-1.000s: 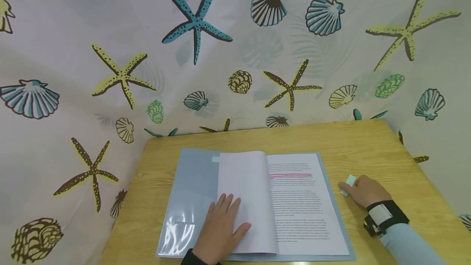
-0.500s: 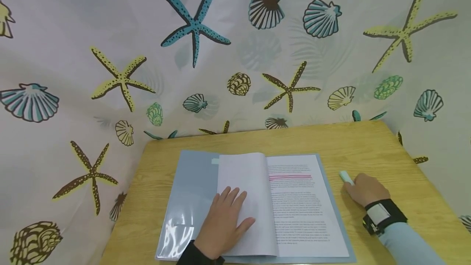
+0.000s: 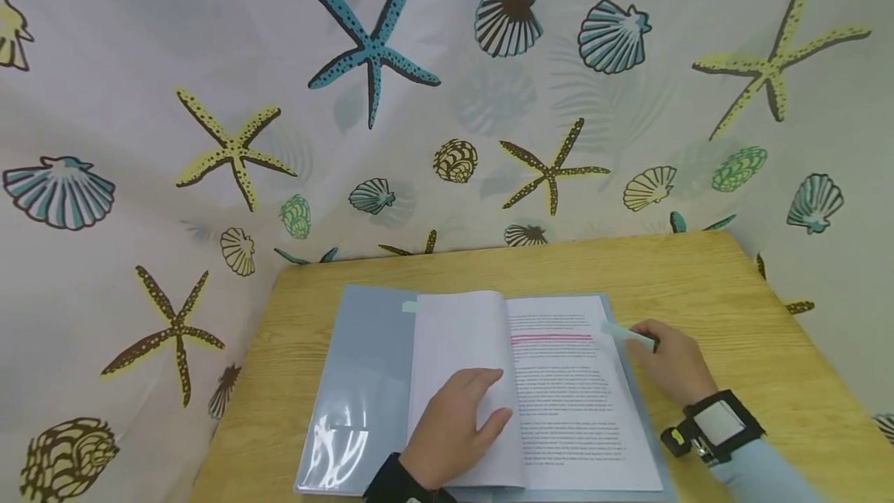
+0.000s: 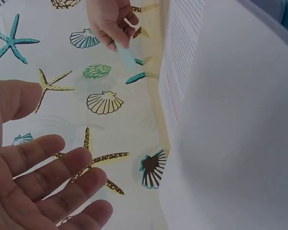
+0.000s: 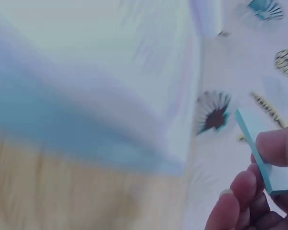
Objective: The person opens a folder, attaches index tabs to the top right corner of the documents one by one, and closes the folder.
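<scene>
A grey-blue folder (image 3: pixel 377 348) lies spread on the table with printed sheets inside. My left hand (image 3: pixel 457 429) is over the turned-over blank page (image 3: pixel 457 332), thumb apart from the loosely bent fingers (image 4: pixel 62 163), holding nothing. The printed page (image 3: pixel 566 402) at the right carries pink highlighter lines (image 3: pixel 552 339) near its top. At that page's right edge, my right hand (image 3: pixel 673 359) pinches a narrow mint-green pad of sticky notes (image 5: pixel 261 153) between thumb and fingers. The pad's far end overlaps the page edge in the head view.
A small mint tab (image 3: pixel 409 307) sits at the top of the folder's left cover. The wooden table (image 3: pixel 733 293) extends beyond the folder on either side. A curtain with starfish and shells (image 3: pixel 419 99) hangs behind and around it.
My right hand has moved left with the sticky notes, from the bare table to the page's edge. The left hand has shifted right, and its fingers have bent.
</scene>
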A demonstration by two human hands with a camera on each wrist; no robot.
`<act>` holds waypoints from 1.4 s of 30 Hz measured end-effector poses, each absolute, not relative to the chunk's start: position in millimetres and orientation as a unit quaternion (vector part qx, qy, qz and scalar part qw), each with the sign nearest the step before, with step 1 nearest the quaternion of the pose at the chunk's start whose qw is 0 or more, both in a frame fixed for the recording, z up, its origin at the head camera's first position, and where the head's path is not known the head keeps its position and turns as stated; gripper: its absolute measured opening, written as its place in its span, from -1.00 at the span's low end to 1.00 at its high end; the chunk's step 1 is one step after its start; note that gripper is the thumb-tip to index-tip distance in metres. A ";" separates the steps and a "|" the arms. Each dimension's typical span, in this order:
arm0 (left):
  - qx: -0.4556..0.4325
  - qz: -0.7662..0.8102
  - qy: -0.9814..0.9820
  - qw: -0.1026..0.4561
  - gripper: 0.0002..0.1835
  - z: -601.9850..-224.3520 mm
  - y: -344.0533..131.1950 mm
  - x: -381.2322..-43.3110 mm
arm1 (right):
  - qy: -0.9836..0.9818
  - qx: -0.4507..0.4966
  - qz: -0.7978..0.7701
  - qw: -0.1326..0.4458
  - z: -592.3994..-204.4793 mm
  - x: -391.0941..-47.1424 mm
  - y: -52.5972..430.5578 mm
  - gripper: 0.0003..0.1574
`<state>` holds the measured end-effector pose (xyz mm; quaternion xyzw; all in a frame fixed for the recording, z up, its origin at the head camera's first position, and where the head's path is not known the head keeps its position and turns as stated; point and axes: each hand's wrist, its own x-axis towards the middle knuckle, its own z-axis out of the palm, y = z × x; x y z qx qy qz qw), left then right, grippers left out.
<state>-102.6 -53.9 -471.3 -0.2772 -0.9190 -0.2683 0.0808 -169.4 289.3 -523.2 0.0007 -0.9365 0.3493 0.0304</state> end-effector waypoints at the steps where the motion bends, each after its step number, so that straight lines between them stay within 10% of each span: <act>1: -0.275 -0.276 -0.917 0.083 -0.54 -472.8 -51.4 -102.8 | -0.931 0.013 0.365 0.026 -519.3 -167.4 284.3 -0.60; 18: -0.285 -0.297 -0.904 0.120 -0.72 -476.6 -9.1 -116.2 | -0.843 0.213 0.494 -0.021 -479.0 -135.7 198.1 -0.96; 42: -0.128 -0.577 -0.801 0.094 -0.94 -473.0 -7.0 -115.7 | -0.751 0.203 0.629 -0.015 -477.3 -116.8 161.6 -0.83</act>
